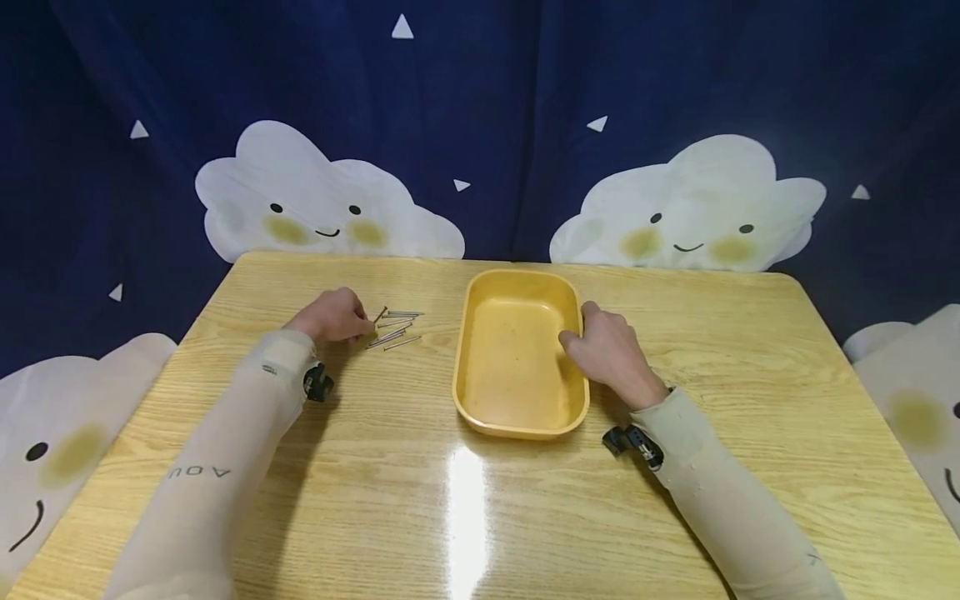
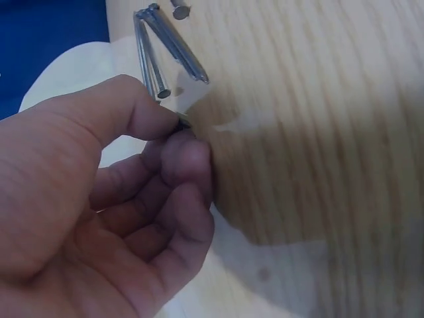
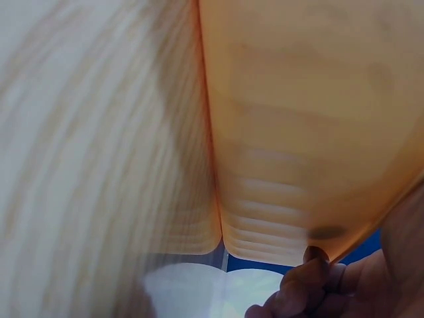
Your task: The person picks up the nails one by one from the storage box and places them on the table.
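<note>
At the left of the table, my left hand (image 1: 336, 317) pinches a nail between thumb and forefinger; in the left wrist view only a small dark bit of the nail (image 2: 185, 122) shows at the fingertips. Beside those fingers several loose silver nails (image 1: 387, 337) lie on the wood, some crossing each other. My right hand (image 1: 611, 346) holds the right rim of a yellow plastic tray (image 1: 462, 350), thumb over the inner side. From the right wrist, the tray's outer wall (image 3: 278, 132) fills much of the view, with curled fingers (image 3: 305, 285) near its rim.
The light wooden table (image 1: 360, 500) ends at a dark blue curtain (image 1: 510, 100) printed with white clouds. A bright glare strip lies on the wood in front of the tray. Both forearms wear pale sleeves with small wrist cameras (image 1: 318, 382).
</note>
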`<move>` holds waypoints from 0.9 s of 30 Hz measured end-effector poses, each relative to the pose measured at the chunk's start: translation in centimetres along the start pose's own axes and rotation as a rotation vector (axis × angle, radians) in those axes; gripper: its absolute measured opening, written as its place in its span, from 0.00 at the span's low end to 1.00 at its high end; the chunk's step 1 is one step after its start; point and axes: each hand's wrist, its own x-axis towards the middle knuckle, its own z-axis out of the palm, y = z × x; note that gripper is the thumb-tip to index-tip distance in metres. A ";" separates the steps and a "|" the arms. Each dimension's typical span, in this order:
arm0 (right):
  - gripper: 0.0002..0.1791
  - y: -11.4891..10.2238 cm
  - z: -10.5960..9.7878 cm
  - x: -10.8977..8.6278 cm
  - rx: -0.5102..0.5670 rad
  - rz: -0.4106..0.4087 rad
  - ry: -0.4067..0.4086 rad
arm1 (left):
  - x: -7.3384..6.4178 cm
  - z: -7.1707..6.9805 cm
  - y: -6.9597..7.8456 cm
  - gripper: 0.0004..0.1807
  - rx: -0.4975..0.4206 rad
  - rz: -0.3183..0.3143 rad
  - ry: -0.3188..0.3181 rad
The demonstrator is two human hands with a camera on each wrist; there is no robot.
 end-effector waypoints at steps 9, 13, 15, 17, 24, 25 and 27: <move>0.19 0.1 0.0 -0.3 -0.001 0.009 -0.001 | 0.3 0.6 0.0 0.20 0.024 0.026 0.036; 0.16 0.3 0.0 -0.6 0.014 0.002 0.001 | -0.4 0.9 0.0 0.21 0.013 0.056 0.081; 0.16 0.4 -0.1 -0.9 0.038 0.009 0.009 | -0.8 1.1 0.1 0.22 -0.017 0.076 0.171; 0.18 0.6 -0.4 -1.3 0.076 0.024 0.013 | -1.1 1.3 0.1 0.22 -0.051 0.110 0.300; 0.29 1.1 -2.4 -1.9 0.107 0.064 0.087 | -4.5 1.1 0.0 0.22 -0.145 0.171 0.634; 0.31 1.3 -2.9 -2.1 0.106 0.061 0.099 | -5.1 1.0 -0.2 0.21 -0.158 0.166 0.647; 0.33 1.6 -3.8 -2.4 0.120 0.059 0.112 | -7.0 1.1 -0.8 0.21 -0.192 0.137 0.644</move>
